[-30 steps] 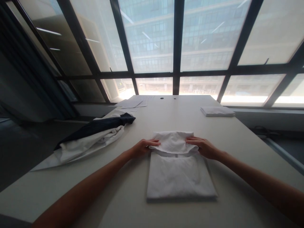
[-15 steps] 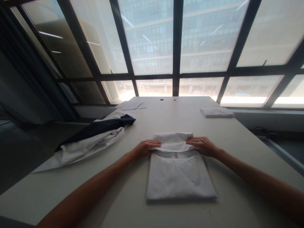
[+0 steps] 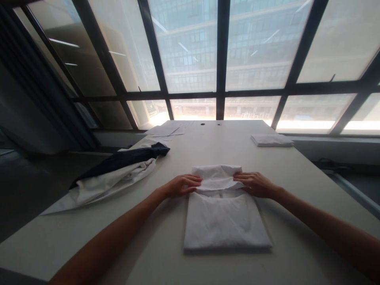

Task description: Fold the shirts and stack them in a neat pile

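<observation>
White shirt (image 3: 227, 223), lower center, looks mostly folded, top flap (image 3: 218, 177) not flat yet, left hand (image 3: 181, 185) and right hand (image 3: 257, 185) grips pinched on it.

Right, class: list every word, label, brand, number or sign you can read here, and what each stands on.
No legible text anywhere.
Paper sheets: any print is too faint and small to read.
Folded white shirt: small grey mark, possibly a label, unreadable.
</observation>
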`<state>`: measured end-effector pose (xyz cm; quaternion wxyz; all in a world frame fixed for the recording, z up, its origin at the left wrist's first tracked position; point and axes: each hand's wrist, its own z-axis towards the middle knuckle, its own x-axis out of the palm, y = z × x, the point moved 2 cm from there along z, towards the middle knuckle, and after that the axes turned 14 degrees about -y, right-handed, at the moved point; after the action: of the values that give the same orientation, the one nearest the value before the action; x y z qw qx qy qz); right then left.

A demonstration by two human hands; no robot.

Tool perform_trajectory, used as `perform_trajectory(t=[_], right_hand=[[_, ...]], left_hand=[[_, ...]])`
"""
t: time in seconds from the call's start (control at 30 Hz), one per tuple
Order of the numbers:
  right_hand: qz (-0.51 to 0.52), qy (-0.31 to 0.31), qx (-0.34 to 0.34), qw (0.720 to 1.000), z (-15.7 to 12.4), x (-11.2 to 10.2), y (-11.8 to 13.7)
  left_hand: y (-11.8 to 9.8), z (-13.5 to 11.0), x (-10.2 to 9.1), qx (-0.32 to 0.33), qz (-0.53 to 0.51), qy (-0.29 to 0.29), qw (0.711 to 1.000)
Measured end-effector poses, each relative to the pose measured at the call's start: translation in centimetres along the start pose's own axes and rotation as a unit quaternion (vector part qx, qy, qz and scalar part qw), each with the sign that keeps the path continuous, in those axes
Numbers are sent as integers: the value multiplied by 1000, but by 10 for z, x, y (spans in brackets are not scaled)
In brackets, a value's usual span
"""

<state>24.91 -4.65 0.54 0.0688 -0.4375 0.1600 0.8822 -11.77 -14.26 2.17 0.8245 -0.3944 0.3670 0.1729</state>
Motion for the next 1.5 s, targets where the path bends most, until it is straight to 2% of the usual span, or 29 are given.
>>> perform_trajectory(t=[0.07,0.17,0.23,0.3,0.37,0.43,0.5,0.53,0.6,0.7,0.8,0.9,1.03,1.13,1.23,1.3,1.4,1.47,1.5], right_hand=[[12,27,-10,1000,-1,-5,1],[52,60,5,997,3,-13,3],[94,61,48,993,7,-16,3],[141,44,111,983,10,-15,-2],[177,-2,171,969,12,-11,-14],[179,-97,213,956,12,-6,-32],[148,-193,239,940,12,-1,-52],[133,-219,246,935,12,2,-61],[125,-208,244,939,15,10,-77],[160,-132,212,955,22,21,-89],[199,-82,203,955,30,29,-93],[194,-76,197,958,33,34,-93],[123,-83,176,973,33,35,-91],[69,-79,162,981,32,31,-94],[50,-48,170,983,37,24,-101],[28,-62,206,976,44,17,-105],[-36,-164,262,950,63,13,-99],[-74,-190,256,945,79,22,-85],[-87,-176,241,950,86,31,-76]], left_hand=[[-4,8,-5,-10,-2,9,1000],[-14,36,-1,-1,40,-49,998],[-22,61,15,36,76,-77,993],[-27,86,40,70,101,-56,991],[-29,105,67,82,129,-8,988],[-28,114,89,97,149,40,983],[-25,115,103,106,158,65,980],[-24,113,106,107,159,71,979],[-22,110,108,102,156,81,979],[-23,107,107,110,141,99,979],[-25,108,106,125,118,115,978],[-26,108,107,132,93,127,979],[-27,107,108,136,75,151,976],[-27,107,108,134,70,160,975],[-27,107,107,134,65,152,977],[-27,107,107,136,62,146,978],[-26,106,107,145,57,137,978],[-25,106,108,149,57,134,978],[-25,106,108,148,59,132,978]])
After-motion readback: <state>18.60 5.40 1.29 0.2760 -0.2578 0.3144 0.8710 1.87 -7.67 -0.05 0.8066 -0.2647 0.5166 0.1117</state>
